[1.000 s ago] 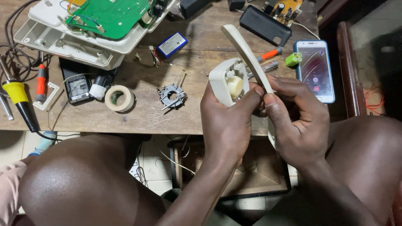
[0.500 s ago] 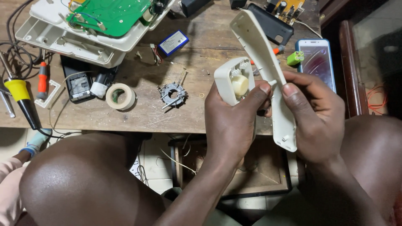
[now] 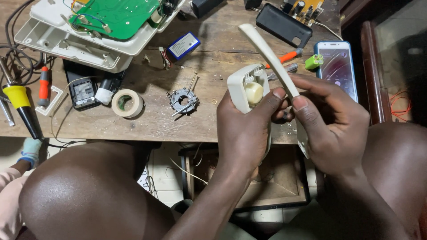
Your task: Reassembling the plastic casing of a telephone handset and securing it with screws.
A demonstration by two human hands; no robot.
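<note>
The work in hand is the separation of a small cream-coloured appliance into its two shell halves. The left hand (image 3: 244, 133) has its grip closed around the open body shell (image 3: 242, 91), thumb lying across its lower front edge. The right hand (image 3: 331, 124) has its grip closed on the long curved cover strip (image 3: 271, 58), pinched between thumb and forefinger near the middle of its length. Both parts are held in the air over the front edge of the desk (image 3: 151, 118), above the person's knees.

Judged stage: the cover stands tilted away from the body at the top, though the two may yet meet lower down — the hands hide that junction. The next move would call for a steady hold on the body while the cover is worked free at whatever catch remains, without straining the thin strip.

Condition of the item: hard plastic, off-white, rounded corners. The open cavity shows a pale yellow rounded part (image 3: 254, 92) with small coiled metal contacts above it. No cracks can be made out.

Nearby on the desk — a roll of tape (image 3: 127, 103), a grey toothed ring (image 3: 183, 100) and a phone (image 3: 336, 67).
</note>
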